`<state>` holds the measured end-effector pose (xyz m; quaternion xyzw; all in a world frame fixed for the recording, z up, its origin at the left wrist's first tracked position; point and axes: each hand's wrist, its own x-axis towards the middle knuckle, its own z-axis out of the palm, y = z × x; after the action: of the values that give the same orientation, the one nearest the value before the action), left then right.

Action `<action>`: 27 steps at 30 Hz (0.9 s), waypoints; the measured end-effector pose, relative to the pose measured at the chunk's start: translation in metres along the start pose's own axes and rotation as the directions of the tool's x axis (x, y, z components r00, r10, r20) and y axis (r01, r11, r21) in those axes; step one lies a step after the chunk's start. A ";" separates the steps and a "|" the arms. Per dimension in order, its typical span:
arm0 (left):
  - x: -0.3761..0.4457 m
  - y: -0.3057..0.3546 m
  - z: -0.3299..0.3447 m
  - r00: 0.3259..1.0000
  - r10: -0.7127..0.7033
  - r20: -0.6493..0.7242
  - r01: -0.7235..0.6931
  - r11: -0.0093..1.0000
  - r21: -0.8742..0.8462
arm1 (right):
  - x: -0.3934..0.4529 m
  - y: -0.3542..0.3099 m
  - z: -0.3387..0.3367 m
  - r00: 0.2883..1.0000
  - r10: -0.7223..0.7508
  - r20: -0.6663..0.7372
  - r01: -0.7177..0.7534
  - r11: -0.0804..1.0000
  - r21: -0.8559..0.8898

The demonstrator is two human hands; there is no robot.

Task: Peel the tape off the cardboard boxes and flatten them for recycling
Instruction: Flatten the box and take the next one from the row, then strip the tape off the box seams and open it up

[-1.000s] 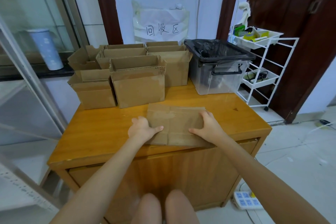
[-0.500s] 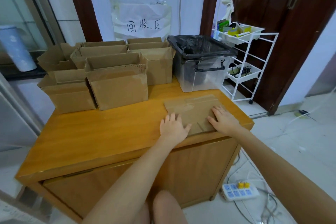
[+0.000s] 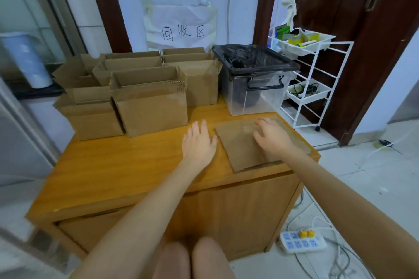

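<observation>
A flattened cardboard box (image 3: 240, 142) lies on the right end of the wooden table (image 3: 127, 165), close to its front right corner. My right hand (image 3: 272, 137) rests flat on top of it, fingers straight. My left hand (image 3: 198, 140) is open over the bare tabletop just left of the flat box, its thumb near the box's left edge. Several open, upright cardboard boxes (image 3: 149, 106) stand grouped at the back left of the table.
A clear plastic bin (image 3: 256, 95) lined with a black bag stands at the back right of the table. A white wire rack (image 3: 317, 84) with trays stands beyond the table's right side. A power strip (image 3: 301, 241) and cables lie on the floor.
The flattened box has slid from the table's front middle to the right end. My left hand has come off the box onto the bare table; my right hand stays on the box.
</observation>
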<state>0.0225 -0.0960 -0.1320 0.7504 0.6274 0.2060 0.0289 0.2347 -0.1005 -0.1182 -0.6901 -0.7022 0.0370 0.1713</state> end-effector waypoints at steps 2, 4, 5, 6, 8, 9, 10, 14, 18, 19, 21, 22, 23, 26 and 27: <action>0.001 -0.021 -0.016 0.997 -0.035 -0.068 0.037 0.999 0.025 | 0.010 -0.026 -0.002 0.998 -0.062 -0.011 0.062 0.997 0.040; 0.002 -0.041 -0.034 0.991 -0.061 -0.121 0.068 0.996 0.054 | 0.020 -0.054 -0.002 0.994 -0.109 -0.025 0.111 0.989 0.096; 0.003 -0.051 -0.042 0.987 -0.083 -0.140 0.093 0.994 0.064 | 0.024 -0.069 0.000 0.992 -0.122 -0.026 0.125 0.985 0.121; 0.003 -0.061 -0.050 0.981 -0.112 -0.159 0.124 0.990 0.069 | 0.029 -0.083 0.001 0.991 -0.131 -0.019 0.132 0.981 0.142; 0.004 -0.078 -0.065 0.967 -0.166 -0.195 0.182 0.981 0.069 | 0.038 -0.109 0.007 0.990 -0.138 0.019 0.132 0.975 0.180; 0.003 -0.085 -0.071 0.960 -0.184 -0.212 0.203 0.977 0.067 | 0.043 -0.120 0.010 0.989 -0.140 0.040 0.129 0.972 0.199; 0.003 -0.092 -0.077 0.954 -0.200 -0.225 0.219 0.973 0.066 | 0.046 -0.131 0.012 0.988 -0.141 0.055 0.126 0.968 0.218; 0.004 -0.116 -0.090 0.937 -0.277 -0.213 0.280 0.960 -0.013 | 0.057 -0.161 0.023 0.986 -0.129 0.102 0.091 0.945 0.313; 0.009 -0.135 -0.090 0.917 -0.358 -0.177 0.335 0.931 -0.146 | 0.067 -0.175 0.033 0.987 -0.085 0.133 0.020 0.903 0.430; 0.011 -0.139 -0.089 0.915 -0.368 -0.168 0.343 0.926 -0.160 | 0.070 -0.177 0.035 0.987 -0.070 0.142 -0.002 0.892 0.452; 0.015 -0.145 -0.086 0.916 -0.371 -0.150 0.343 0.921 -0.184 | 0.076 -0.180 0.041 0.988 -0.040 0.147 -0.039 0.867 0.496; 0.017 -0.147 -0.084 0.919 -0.366 -0.145 0.337 0.922 -0.193 | 0.079 -0.181 0.044 0.989 -0.029 0.143 -0.050 0.853 0.519; 0.019 -0.148 -0.082 0.921 -0.363 -0.143 0.332 0.922 -0.200 | 0.082 -0.182 0.047 0.990 -0.017 0.143 -0.063 0.840 0.539; 0.023 -0.149 -0.078 0.914 -0.381 -0.142 0.342 0.909 -0.237 | 0.088 -0.183 0.052 0.987 0.007 0.160 -0.099 0.810 0.577; 0.024 -0.149 -0.076 0.911 -0.387 -0.142 0.344 0.903 -0.259 | 0.090 -0.183 0.053 0.986 0.012 0.167 -0.110 0.799 0.591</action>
<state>-0.1392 -0.0577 -0.1005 0.5874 0.7294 0.3379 0.0932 0.0457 -0.0108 -0.0984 -0.6181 -0.6432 0.3153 0.3239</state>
